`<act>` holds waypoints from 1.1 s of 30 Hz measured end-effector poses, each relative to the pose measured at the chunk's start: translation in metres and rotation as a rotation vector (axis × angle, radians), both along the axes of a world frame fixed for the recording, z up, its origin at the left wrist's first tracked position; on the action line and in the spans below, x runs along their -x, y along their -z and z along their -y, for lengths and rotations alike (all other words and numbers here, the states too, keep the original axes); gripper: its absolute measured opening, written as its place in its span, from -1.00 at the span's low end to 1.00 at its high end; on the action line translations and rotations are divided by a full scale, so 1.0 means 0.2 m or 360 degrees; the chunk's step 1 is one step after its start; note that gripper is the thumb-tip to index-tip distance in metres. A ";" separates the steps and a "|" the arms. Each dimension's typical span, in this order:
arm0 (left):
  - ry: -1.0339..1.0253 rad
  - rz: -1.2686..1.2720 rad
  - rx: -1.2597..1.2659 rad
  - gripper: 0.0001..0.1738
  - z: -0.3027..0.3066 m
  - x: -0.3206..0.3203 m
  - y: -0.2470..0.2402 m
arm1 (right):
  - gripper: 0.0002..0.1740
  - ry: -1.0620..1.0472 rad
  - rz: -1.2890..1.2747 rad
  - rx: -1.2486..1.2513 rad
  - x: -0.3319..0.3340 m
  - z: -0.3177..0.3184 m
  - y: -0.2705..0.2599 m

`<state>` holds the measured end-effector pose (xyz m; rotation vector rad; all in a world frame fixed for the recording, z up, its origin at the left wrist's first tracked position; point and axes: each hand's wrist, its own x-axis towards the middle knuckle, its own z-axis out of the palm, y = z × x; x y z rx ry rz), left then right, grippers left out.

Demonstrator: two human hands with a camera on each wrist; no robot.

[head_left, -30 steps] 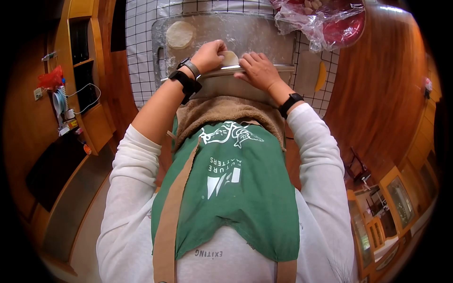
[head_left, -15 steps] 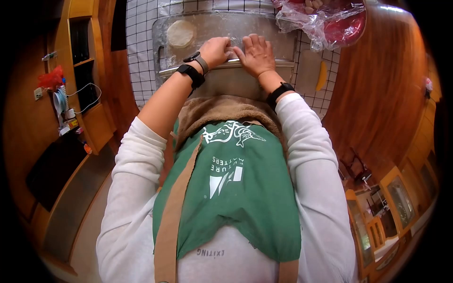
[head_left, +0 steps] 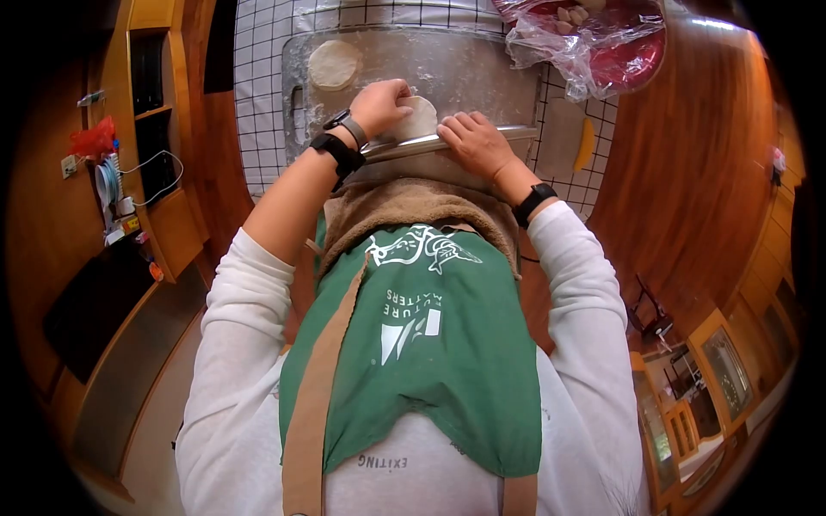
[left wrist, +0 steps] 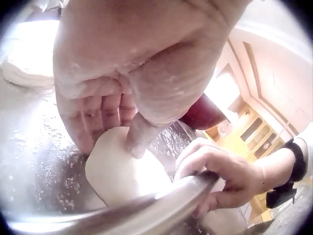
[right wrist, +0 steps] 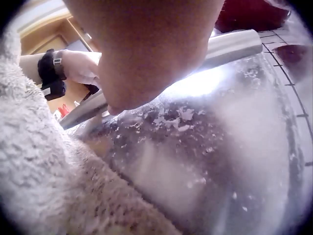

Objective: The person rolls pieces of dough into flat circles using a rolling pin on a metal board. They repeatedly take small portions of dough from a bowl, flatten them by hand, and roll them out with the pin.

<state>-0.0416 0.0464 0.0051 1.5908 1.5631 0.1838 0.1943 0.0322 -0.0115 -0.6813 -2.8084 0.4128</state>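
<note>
A thin round dough wrapper point(head_left: 419, 119) lies on the floured metal board point(head_left: 465, 64). My left hand point(head_left: 379, 107) pinches its far left edge between thumb and fingers; the left wrist view shows the thumb on top of the dough point(left wrist: 115, 169). A metal rolling pin point(head_left: 518, 132) crosses the board at the near side of the wrapper. Its right part is gripped by my right hand point(head_left: 476, 143), the fingers curled over it. In the right wrist view the pin's end point(right wrist: 239, 46) sticks out past that hand. Finished-looking dough rounds point(head_left: 334, 65) are piled at the board's far left.
A red bowl point(head_left: 632, 60) with clear plastic wrap point(head_left: 555, 52) over it stands at the far right, dough pieces point(head_left: 572, 15) inside. A yellow curved object point(head_left: 585, 144) lies right of the board on the checked cloth point(head_left: 258, 129). A brown fleece point(head_left: 413, 199) covers the near edge.
The rolling pin went forward under both hands, then came back toward the body. The left hand now pinches the wrapper, which shows larger than a second ago; the right hand has curled onto the pin.
</note>
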 end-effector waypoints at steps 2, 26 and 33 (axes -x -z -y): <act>0.0030 -0.0029 -0.0027 -0.70 -0.01 0.00 0.00 | -0.64 0.0109 -0.0050 0.0101 0.06 -0.04 0.03; -0.0300 0.0834 0.0659 -0.69 0.01 0.06 0.16 | -0.62 0.0166 -0.0080 0.0046 -0.07 0.08 -0.04; 0.0267 -0.0256 -0.0007 -0.73 0.01 0.03 0.03 | -0.64 0.0061 -0.0021 0.0139 -0.07 0.02 -0.01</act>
